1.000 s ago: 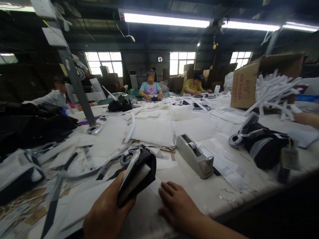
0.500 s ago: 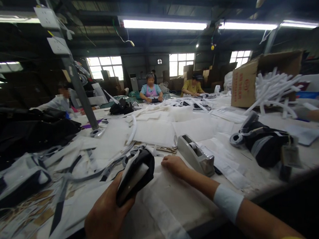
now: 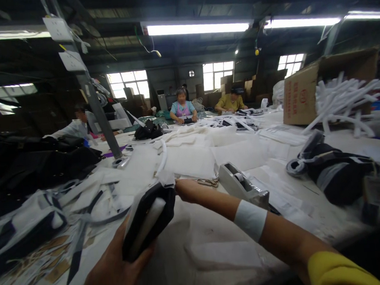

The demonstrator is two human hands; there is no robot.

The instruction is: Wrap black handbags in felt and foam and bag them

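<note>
My left hand (image 3: 112, 263) is closed round a small black bag (image 3: 167, 208), held tilted above the table at front left. Its mouth faces me, with white padding (image 3: 151, 219) showing inside. My right hand (image 3: 188, 191) is at the far upper corner of the bag, fingers curled, their tips hidden behind it. A small white piece (image 3: 167, 178) sticks up at that corner; whether it is in my fingers I cannot make out. To the right of my right hand stands a grey tape dispenser (image 3: 227, 180). A white band is round my right forearm.
White sheets (image 3: 189, 162) cover the middle of the table. A black bag with a tag (image 3: 342, 179) lies at right, before a carton (image 3: 299, 100) of white strips. Black bags (image 3: 32, 164) pile up at left behind paper tags (image 3: 52, 267). A post (image 3: 101, 109) stands there. Several people sit opposite.
My right hand has moved left from beside the tape dispenser to the bag's far corner, where the white piece now shows. The bag in my left hand has come lower and nearer me.
</note>
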